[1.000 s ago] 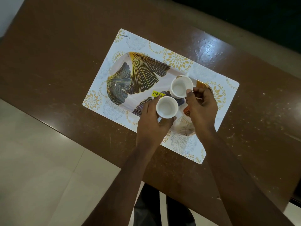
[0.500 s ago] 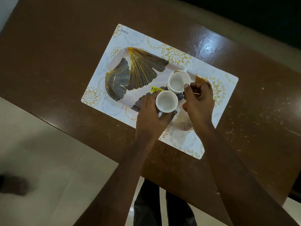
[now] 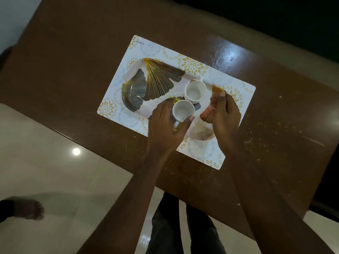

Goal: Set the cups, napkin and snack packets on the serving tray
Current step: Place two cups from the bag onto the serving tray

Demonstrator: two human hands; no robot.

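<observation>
Though spread, hands (image 3: pixel 194 121) beside cups (image 3: pixel 189 101)

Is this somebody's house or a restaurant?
Probably a home dining spot: a brown table with a patterned placemat, a leaf-print tray, and shiny floor tiles.

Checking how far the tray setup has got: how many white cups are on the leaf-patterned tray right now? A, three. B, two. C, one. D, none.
B: two white cups stand on the tray, the far cup and the near cup with the left hand around it.
</observation>
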